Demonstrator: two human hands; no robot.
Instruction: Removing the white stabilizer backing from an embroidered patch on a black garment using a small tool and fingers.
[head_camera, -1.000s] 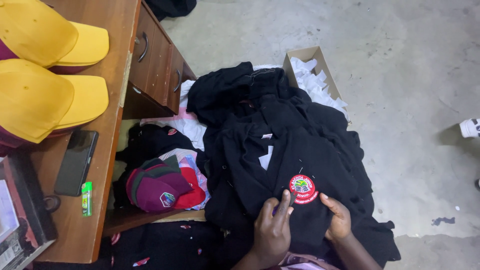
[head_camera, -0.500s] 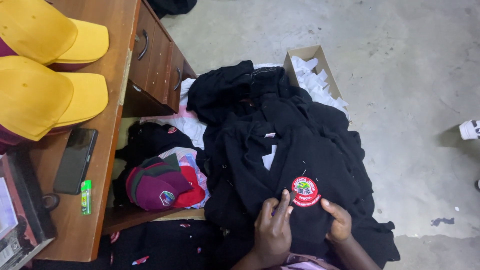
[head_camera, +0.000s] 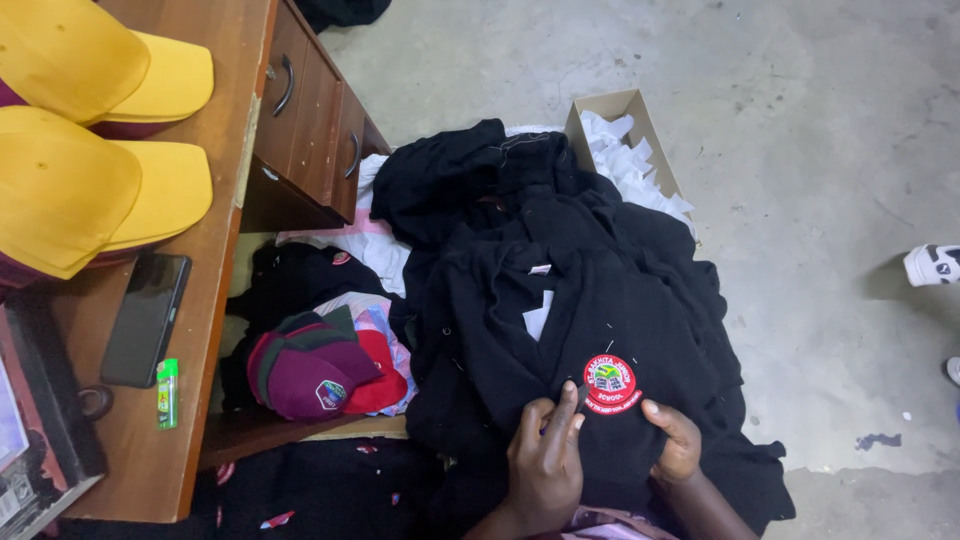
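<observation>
Sitting over a heap of black garments (head_camera: 560, 300), the person works on the top one, a black sweater (head_camera: 620, 330) spread across the lap. Its round red badge (head_camera: 611, 384) lies on the chest, just above both hands. The left hand (head_camera: 545, 462) pinches at the badge's lower left edge, fingers bunched together; something thin may be held there, but I cannot tell what. The right hand (head_camera: 675, 440) presses the cloth flat beside the badge's lower right edge, thumb on top, fingers curled under the fabric.

The badge looks already in place on the sweater, and to my eye the work is now at its rim; whether that rim is fastened all round, I cannot tell. The pile under it suggests more garments are waiting.

Counting: one badge in hand, one cardboard box (head_camera: 610, 108) of white pieces beyond the pile, two yellow caps (head_camera: 90, 130) on the wooden desk (head_camera: 215, 270), one dark phone (head_camera: 146, 318), one small green lighter (head_camera: 167, 392), and a few maroon caps (head_camera: 310, 370) stacked beside the desk.
</observation>
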